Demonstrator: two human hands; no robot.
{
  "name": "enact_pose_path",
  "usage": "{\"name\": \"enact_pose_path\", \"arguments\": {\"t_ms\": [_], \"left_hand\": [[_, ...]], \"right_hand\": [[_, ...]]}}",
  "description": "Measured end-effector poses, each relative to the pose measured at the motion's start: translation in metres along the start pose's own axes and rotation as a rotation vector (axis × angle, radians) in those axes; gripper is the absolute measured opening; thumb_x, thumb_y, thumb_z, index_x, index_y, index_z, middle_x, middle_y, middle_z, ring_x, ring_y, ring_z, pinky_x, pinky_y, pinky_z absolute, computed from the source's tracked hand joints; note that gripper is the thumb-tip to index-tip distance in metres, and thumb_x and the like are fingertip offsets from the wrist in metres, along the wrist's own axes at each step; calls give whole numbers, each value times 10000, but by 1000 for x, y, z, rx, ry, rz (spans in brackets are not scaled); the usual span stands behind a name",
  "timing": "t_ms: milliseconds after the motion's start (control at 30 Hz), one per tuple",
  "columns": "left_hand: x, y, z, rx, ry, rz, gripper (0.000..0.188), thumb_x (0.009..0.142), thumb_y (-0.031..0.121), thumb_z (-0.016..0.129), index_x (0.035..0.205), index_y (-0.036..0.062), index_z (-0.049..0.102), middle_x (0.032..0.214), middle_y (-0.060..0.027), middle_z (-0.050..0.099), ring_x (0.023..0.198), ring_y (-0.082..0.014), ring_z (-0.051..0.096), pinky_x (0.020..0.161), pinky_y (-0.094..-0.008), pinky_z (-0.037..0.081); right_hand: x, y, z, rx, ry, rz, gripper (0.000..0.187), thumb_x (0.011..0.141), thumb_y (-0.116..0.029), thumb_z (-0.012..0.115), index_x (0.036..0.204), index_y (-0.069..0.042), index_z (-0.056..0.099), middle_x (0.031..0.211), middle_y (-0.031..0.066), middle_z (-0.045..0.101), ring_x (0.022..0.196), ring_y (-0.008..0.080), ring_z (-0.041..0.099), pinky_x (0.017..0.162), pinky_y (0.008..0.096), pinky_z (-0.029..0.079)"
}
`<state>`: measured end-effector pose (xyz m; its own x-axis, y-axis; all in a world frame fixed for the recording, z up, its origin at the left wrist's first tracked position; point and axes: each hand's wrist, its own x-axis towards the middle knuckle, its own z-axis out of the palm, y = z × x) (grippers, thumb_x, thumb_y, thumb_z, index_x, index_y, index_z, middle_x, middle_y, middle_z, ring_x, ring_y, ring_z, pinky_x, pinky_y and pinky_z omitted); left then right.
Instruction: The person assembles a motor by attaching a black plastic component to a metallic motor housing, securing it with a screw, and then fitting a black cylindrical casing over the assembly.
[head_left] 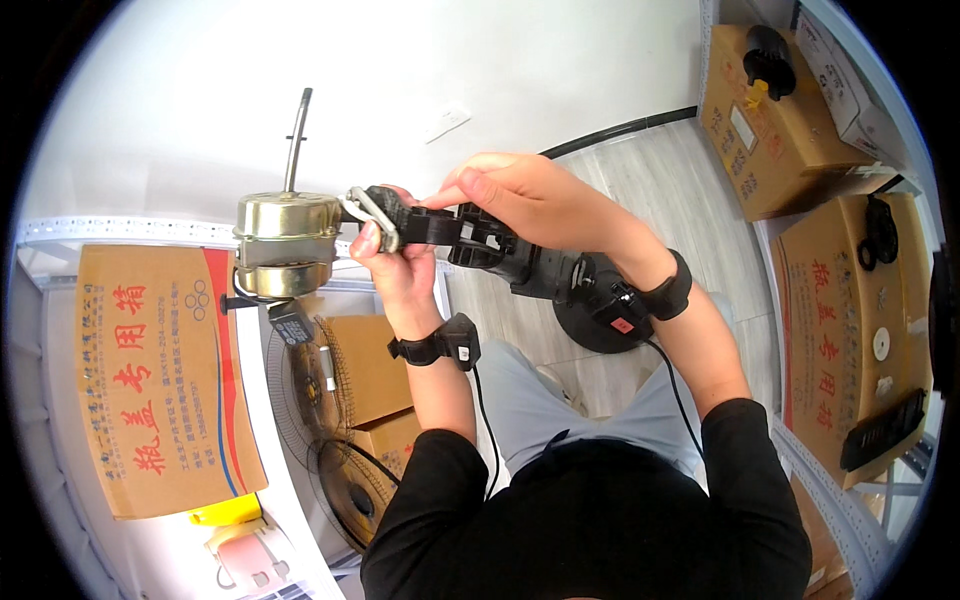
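Note:
A fan stand lies across the middle, its black column (535, 270) running from a round black base (600, 325) to a gold-coloured motor (287, 235). A metal shaft (296, 145) sticks up from the motor. Between motor and column sits a black and silver neck bracket (378, 215). My left hand (405, 280) is closed around this bracket, thumb on its near side. My right hand (525, 200) bends over the column's top, fingers drawn together at the black neck beside the bracket. What its fingertips pinch is hidden.
At left, a printed cardboard box (160, 380) stands on a white shelf. Beside it are a wire fan guard (285, 400) and a small black box (291, 323) by the motor. Cardboard boxes (745, 150) with black parts line the right. Cables (487, 430) trail from both wristbands.

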<state>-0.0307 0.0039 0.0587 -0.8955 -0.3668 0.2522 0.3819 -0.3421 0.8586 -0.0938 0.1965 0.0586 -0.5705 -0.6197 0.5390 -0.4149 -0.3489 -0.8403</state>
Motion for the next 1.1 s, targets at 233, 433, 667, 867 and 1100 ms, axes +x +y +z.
{"name": "enact_pose_path", "arguments": {"t_ms": [233,433,667,867,1100], "left_hand": [[9,8,-6,-23,-108,-111,497,809,498,592,939,21,541,868,-37,537,523,-60,450,377,-173,321],[9,-10,-2,36,-9,-19,534,797,547,570,885,21,530,703,-27,512,539,-91,485,435,-203,402],[3,-5,-4,146,10,91,577,793,590,528,938,31,537,879,-64,541,855,-191,570,727,-343,504],[-2,1,10,134,166,8,681,695,682,689,844,52,476,663,-81,583,592,-160,576,536,-275,478],[-11,13,26,60,87,-52,516,720,451,684,853,17,438,672,-81,470,634,-163,525,579,-263,431]], "right_hand": [[4,-5,-4,-68,9,22,394,1048,-271,385,1101,-35,696,1044,87,656,982,204,609,887,302,461],[3,9,-5,-18,53,-36,319,1014,-258,478,1064,-40,705,946,75,664,873,181,590,794,296,456],[9,20,-7,121,-19,-6,322,1020,-231,460,1113,-22,686,1040,93,675,945,194,625,840,294,477],[19,28,-11,253,-82,1,340,1028,-240,444,1125,-21,685,1067,103,656,901,204,638,772,282,491],[25,21,-12,294,-118,42,326,1022,-227,447,1104,-44,705,1084,86,653,855,187,639,735,271,493]]}}
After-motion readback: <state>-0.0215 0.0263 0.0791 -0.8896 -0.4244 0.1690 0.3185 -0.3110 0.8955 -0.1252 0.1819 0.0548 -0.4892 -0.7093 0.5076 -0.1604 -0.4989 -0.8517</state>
